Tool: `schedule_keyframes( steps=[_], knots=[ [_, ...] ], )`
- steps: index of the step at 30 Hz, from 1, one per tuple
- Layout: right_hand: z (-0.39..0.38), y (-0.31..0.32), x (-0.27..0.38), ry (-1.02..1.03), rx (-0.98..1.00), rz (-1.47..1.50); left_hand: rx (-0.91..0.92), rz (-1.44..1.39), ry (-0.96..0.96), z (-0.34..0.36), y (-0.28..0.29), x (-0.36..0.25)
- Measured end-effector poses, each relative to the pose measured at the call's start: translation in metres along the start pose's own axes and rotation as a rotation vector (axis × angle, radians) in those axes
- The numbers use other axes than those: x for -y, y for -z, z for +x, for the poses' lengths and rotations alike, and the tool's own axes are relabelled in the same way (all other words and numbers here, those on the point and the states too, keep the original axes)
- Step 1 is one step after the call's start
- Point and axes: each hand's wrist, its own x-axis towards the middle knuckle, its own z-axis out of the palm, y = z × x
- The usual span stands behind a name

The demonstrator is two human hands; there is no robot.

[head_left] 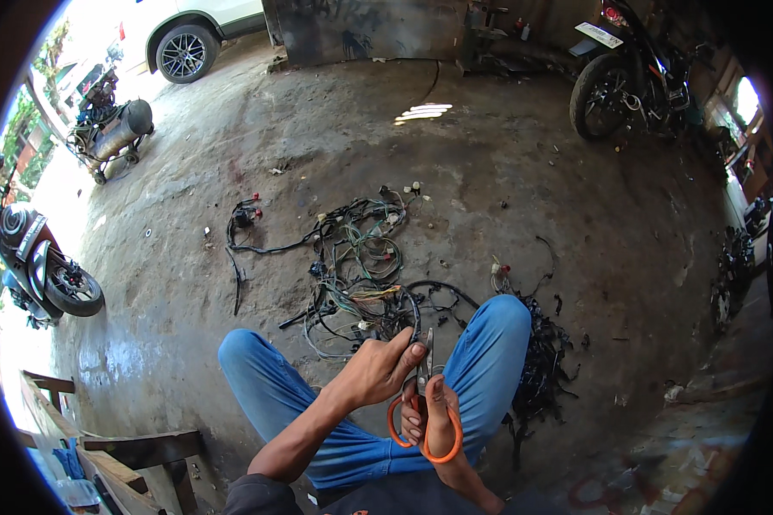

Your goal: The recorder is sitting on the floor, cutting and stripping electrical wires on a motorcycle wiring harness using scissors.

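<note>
My left hand [374,371] is closed, its thumb and forefinger pinching a black-wrapped stretch of a wiring harness [362,296] between my knees. My right hand [439,425] grips a pair of scissors [456,434] by its orange loop handles. Their metal blades point away from me, right beside my left thumb and the pinched cable; whether they touch the cable is unclear. The harness lies spread over the floor ahead, with loose green, grey and yellow wires and several connectors. Its end under my left hand is partly hidden.
By my right knee lies a heap of black strips [541,356]. A wooden bench [142,448] stands at the lower left. Motorcycles [47,266] stand at the left and far right, an air compressor [116,133] at the far left, and a white car [199,26] at the back.
</note>
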Motion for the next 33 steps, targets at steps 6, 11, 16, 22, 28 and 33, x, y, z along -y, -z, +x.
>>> schedule_keyframes(
  steps=[6, 11, 16, 22, 28, 33],
  knots=[
    [0.002, 0.000, 0.002, -0.009, -0.004, 0.031, -0.057, -0.032, -0.037, 0.001, -0.007, 0.004],
    [0.001, 0.000, 0.002, 0.012, -0.001, 0.021, -0.062, -0.059, -0.031, 0.000, -0.007, -0.002],
    [0.000, 0.002, 0.007, -0.015, 0.041, 0.099, -0.038, -0.074, -0.069, 0.004, -0.005, -0.007],
    [-0.007, 0.010, 0.023, -0.044, 0.135, 0.091, 0.050, 0.044, -0.125, 0.006, 0.009, -0.005],
    [-0.011, 0.027, 0.032, -0.087, 0.216, 0.036, 0.208, 0.262, -0.247, 0.012, 0.035, -0.007],
    [-0.007, 0.028, 0.031, -0.100, 0.227, -0.025, 0.181, 0.106, -0.280, 0.013, 0.037, 0.006]
  ],
)
